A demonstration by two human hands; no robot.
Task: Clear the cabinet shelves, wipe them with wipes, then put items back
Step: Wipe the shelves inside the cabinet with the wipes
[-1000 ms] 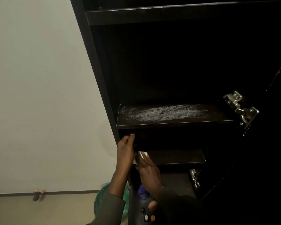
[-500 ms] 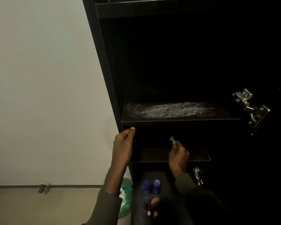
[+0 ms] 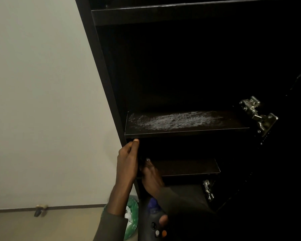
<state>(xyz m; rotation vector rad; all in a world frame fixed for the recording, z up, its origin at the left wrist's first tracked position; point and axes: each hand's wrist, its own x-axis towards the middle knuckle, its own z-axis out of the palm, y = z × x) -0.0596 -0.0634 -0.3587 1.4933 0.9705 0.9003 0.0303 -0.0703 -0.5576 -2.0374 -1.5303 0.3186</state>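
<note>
The dark cabinet stands open against a pale wall. Its middle shelf [image 3: 181,126] shows whitish wet streaks. My left hand [image 3: 127,160] grips the front edge of the cabinet's left side panel [image 3: 101,66], thumb up just under the middle shelf. My right hand [image 3: 151,176] is at the left end of the lower shelf [image 3: 189,166], right beside my left hand. A small white bit of the wipe [image 3: 147,159] shows at its fingertips; the rest of the wipe is hidden. The upper shelf [image 3: 181,13] looks bare.
Metal door hinges [image 3: 257,115] [image 3: 208,189] sit on the cabinet's right side. A green bag [image 3: 132,216] lies on the floor by the cabinet. Blue-capped bottles [image 3: 153,206] stand low down below my right arm. A door stop [image 3: 39,210] sits at the skirting.
My right hand, which had lifted up mid-shelf holding the white wipe, has come back down and left to the lower shelf's left end. My left hand keeps its grip on the panel.
</note>
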